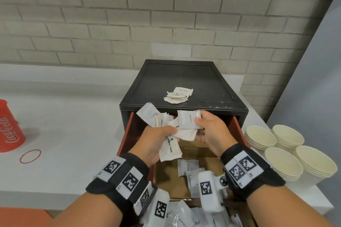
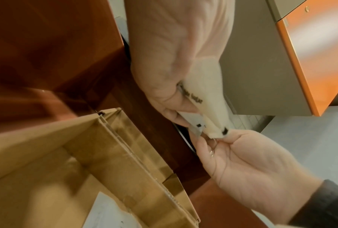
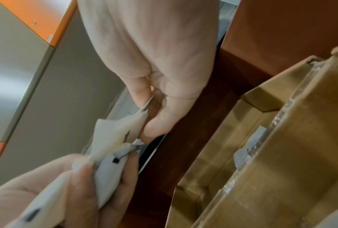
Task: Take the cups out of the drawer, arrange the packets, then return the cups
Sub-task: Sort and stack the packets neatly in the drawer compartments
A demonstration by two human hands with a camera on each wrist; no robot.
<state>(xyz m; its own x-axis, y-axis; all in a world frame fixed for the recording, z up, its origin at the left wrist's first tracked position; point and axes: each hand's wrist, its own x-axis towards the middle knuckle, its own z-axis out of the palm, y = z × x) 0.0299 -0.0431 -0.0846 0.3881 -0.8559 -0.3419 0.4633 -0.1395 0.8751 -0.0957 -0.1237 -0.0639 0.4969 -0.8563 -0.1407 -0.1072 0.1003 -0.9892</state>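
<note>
Both hands hover over the open red-brown drawer (image 1: 127, 134) of a black cabinet (image 1: 182, 83). My left hand (image 1: 158, 138) grips a fan of several white packets (image 1: 169, 147), some marked White Sugar, some Cream. My right hand (image 1: 208, 127) pinches one Cream packet (image 1: 189, 119) between thumb and fingers, just above the bunch. In the left wrist view the sugar packet (image 2: 207, 95) runs from my left hand (image 2: 170, 86) to the right hand (image 2: 240, 157). Stacks of cream paper cups (image 1: 282, 153) stand on the counter right of the drawer.
Cardboard dividers (image 1: 166, 175) split the drawer; loose packets (image 1: 186, 167) lie inside, more at the front. A few torn packets (image 1: 178, 95) rest on the cabinet top. A red Coca-Cola cup (image 1: 9, 127) and a red rubber band (image 1: 30, 155) sit left on the white counter.
</note>
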